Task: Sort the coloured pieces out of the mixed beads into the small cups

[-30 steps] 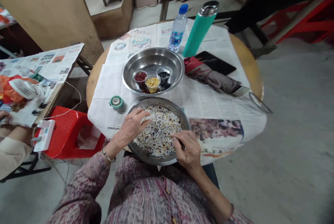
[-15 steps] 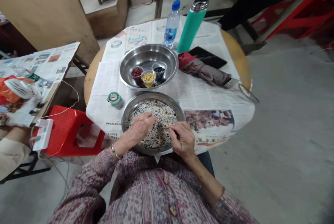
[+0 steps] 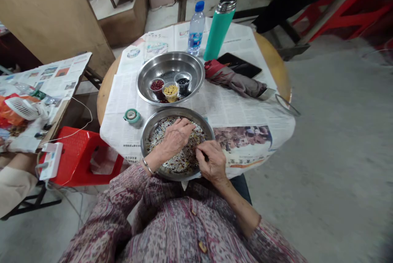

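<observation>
A steel basin (image 3: 145, 127) close to my body holds white rice-like grains (image 3: 184, 161) mixed with dark, red and yellow beans. Over the middle of the grains is my left hand (image 3: 177, 137), its fingers bent and pressed together, the tips partly hidden. My right hand (image 3: 212, 160) is at the basin's right rim, thumb and forefinger pinched; anything between them is too small to make out. Behind stands a larger steel basin (image 3: 172, 59) with three clear cups: one of red beans (image 3: 156, 84), one of yellow beans (image 3: 170, 91) and one of black beans (image 3: 183, 81).
Newspaper (image 3: 119, 91) covers the round table. A water bottle (image 3: 196, 30), green flask (image 3: 220, 29), dark tablet-like slab (image 3: 241, 65) and folded umbrella (image 3: 236, 79) lie beyond. Left are a tape roll (image 3: 132, 115), a red stool (image 3: 80, 148) and a person's leg (image 3: 15, 177).
My left hand has moved right and slightly away from me across the grains, nearer my right hand. My right hand stays pinched near the rim. The view has shifted slightly.
</observation>
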The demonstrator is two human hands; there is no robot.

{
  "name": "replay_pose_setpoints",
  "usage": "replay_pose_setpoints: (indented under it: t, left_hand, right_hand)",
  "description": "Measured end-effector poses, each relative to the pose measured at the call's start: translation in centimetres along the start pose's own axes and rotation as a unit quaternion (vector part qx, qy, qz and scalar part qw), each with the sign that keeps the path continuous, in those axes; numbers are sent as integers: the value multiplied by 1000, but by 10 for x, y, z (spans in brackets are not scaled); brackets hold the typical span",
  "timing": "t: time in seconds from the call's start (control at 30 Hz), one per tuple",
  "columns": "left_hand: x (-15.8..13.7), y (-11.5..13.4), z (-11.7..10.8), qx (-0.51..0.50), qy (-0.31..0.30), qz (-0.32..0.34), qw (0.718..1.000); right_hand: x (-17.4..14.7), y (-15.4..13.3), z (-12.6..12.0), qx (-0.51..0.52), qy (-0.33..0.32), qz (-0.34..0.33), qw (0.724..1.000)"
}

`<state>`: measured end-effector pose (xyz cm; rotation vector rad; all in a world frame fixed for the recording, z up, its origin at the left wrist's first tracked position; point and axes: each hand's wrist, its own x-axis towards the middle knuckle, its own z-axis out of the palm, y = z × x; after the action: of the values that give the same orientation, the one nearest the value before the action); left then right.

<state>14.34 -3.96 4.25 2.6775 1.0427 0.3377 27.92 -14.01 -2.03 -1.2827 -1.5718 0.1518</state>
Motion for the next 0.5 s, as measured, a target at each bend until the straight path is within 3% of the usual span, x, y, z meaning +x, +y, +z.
replay_pose_setpoints:
  t: [0.17, 0.5]
  left_hand:
    - [5, -3, 6, 22, -49, 18, 998]
    - [-7, -9, 5, -34, 32, -19, 999]
  right_hand:
    - [0, 0, 0, -2, -2, 1, 1000]
    - [-1, 0, -1, 12, -4, 0, 1000]
